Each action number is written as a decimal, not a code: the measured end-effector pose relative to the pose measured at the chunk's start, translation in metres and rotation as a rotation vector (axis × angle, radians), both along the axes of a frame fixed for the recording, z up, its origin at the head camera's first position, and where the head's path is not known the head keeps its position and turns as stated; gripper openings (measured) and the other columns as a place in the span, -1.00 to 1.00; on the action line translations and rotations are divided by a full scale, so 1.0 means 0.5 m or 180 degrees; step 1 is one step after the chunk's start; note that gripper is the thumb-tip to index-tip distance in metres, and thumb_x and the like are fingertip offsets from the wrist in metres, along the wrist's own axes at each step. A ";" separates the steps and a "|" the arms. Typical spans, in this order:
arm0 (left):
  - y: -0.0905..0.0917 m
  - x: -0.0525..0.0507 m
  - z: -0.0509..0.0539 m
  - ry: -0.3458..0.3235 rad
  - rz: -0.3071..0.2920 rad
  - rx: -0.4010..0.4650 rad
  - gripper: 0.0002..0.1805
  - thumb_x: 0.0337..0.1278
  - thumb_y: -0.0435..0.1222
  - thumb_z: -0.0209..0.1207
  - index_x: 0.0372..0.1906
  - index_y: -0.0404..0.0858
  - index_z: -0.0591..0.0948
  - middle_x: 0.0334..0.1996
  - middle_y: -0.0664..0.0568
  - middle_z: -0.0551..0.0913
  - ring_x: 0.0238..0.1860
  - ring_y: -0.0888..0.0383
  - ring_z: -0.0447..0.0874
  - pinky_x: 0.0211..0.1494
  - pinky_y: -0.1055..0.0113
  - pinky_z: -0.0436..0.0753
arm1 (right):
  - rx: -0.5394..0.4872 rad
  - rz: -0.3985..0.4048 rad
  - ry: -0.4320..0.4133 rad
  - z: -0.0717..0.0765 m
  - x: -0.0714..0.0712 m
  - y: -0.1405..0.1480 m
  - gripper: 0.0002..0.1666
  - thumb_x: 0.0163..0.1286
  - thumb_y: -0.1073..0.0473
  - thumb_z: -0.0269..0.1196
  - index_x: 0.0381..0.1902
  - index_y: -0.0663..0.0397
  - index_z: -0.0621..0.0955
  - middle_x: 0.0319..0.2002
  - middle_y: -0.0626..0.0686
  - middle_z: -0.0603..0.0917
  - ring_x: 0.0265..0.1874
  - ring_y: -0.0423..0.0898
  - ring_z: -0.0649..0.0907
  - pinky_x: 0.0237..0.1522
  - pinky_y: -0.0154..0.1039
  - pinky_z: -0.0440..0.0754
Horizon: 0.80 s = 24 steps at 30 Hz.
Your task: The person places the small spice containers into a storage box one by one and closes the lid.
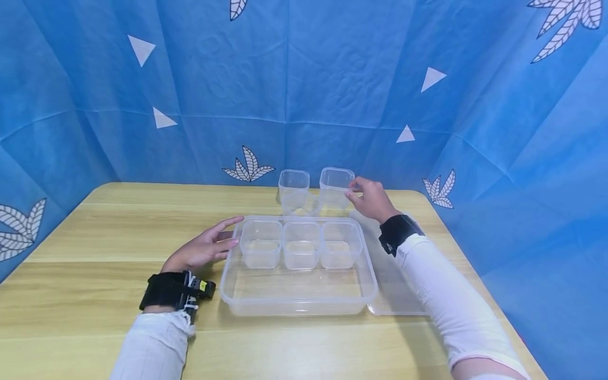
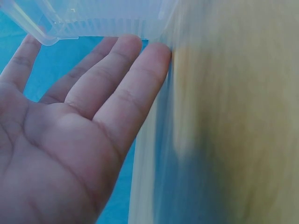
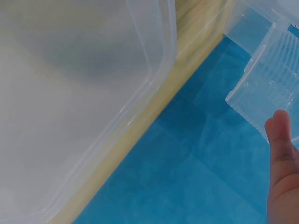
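While the right hand (image 1: 372,203) pinches the far right cup (image 1: 338,181): its thumb and finger look closed on the right edge, near the top.
Far right cup: it is behind the big clear box (image 1: 299,307), beside the far left cup (image 1: 293,181), near the blue cloth (image 1: 323,79).
Left hand (image 1: 201,249): its fingers are straight and spread, and they touch the box's left side. From where I stand, that looks like a good way to stop the box from sliding.
Three cups (image 1: 301,259): they sit in a row at the back of the box.
Clear shape (image 1: 304,205): it is just in front of the far left cup. It may be one more cup, but see-through plastic makes it hard to tell.
Lid (image 1: 387,295): it lies flat on the table (image 1: 85,295), right of the box, partly under the right sleeve (image 1: 442,295).
Good grip: pinch the thin edge softly, because a hard squeeze might bend it.
Good lift: go straight up first, so the cup does not bump the one beside it.
Sleeve care: mind the lid below.
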State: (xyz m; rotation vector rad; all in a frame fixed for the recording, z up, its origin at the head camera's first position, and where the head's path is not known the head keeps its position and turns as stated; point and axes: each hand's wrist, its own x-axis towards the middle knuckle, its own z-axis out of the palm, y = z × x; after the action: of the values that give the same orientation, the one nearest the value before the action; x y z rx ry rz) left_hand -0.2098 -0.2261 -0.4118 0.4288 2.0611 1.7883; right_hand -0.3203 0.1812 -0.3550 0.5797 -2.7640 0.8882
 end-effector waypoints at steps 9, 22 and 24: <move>0.000 -0.002 -0.003 0.0048 -0.0034 -0.0026 -0.23 0.42 -0.22 0.08 0.55 -0.20 -0.05 0.37 -0.45 0.13 0.24 -0.17 0.41 0.20 0.05 0.48 | -0.0147 0.0052 0.0227 0.005 0.001 0.012 -0.80 0.42 0.19 0.22 -0.14 0.24 0.56 0.01 0.30 0.62 0.00 0.16 0.65 0.00 0.06 0.60; 0.000 -0.004 -0.002 0.0091 -0.0036 -0.0098 -0.24 0.44 -0.21 0.06 0.55 -0.18 -0.04 0.37 -0.45 0.14 0.22 -0.14 0.43 0.14 0.19 0.55 | -0.0298 0.0074 0.0488 0.009 0.019 0.023 -0.78 0.42 0.15 0.22 -0.16 0.23 0.56 -0.09 0.28 0.64 -0.05 0.18 0.66 -0.13 0.06 0.64; -0.001 -0.003 -0.003 0.0073 -0.0033 -0.0100 -0.25 0.44 -0.22 0.06 0.55 -0.19 -0.05 0.36 -0.45 0.14 0.21 -0.12 0.45 0.13 0.20 0.56 | -0.0308 0.0060 0.0434 0.009 0.023 0.023 -0.77 0.42 0.15 0.22 -0.13 0.23 0.56 -0.07 0.28 0.64 -0.04 0.18 0.66 -0.13 0.04 0.65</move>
State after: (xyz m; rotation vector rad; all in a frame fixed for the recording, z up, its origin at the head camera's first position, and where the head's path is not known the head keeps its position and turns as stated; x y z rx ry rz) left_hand -0.2113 -0.2267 -0.4132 0.4523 2.0957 1.7504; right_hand -0.3091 0.1930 -0.3503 0.6258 -2.5829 0.9434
